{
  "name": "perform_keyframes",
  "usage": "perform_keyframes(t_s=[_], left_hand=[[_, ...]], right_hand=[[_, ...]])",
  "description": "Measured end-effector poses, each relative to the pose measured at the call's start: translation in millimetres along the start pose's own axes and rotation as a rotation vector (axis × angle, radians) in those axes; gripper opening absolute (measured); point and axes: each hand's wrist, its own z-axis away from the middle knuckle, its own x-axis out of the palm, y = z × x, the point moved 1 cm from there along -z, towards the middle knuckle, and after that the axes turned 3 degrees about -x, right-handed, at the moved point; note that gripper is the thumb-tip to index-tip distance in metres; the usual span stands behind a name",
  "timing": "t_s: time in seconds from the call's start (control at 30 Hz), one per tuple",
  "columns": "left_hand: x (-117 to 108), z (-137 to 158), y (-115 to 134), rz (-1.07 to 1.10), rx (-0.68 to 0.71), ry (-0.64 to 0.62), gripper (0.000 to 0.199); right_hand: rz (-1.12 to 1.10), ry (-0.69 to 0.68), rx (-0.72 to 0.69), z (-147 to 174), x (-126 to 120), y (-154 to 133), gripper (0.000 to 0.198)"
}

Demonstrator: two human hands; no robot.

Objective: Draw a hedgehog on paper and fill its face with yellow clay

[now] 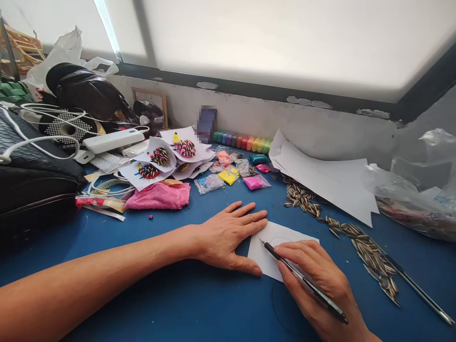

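A small white sheet of paper (pixel 257 247) lies on the blue tabletop, carrying a thin curved pen line near its upper middle. Spread flat, my left hand (pixel 228 235) rests with fingertips and thumb at the sheet's left edge. My right hand (pixel 317 278) grips a black pen (pixel 302 280), its tip pointing left over the paper. That hand covers the right part of the sheet. Sunflower seeds (pixel 370 256) lie in a trail to the right, with a second pen (pixel 409 280) beside them.
Small bags of coloured clay (pixel 228 176) lie beyond my hands, near paper pieces with seed-covered figures (pixel 156 156). A pink cloth (pixel 160 196) and black bag (pixel 35 180) are at left. Larger white sheets (pixel 320 171) and a clear plastic bag (pixel 420 204) are at right.
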Motion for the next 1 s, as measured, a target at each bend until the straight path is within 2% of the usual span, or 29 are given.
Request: perform_keyframes(t_s=[0.2, 1.0], left_hand=[[-0.5, -0.2, 0.4, -0.001, -0.005, -0.011, 0.094], [0.5, -1.3, -1.4, -0.013, -0.013, -0.039, 0.093]], right_hand=[[-0.021, -0.018, -0.035, -0.2, 1.9, 1.0, 0.029], [-0.023, -0.064, -0.070, -0.3, 1.0, 4.5, 0.025]])
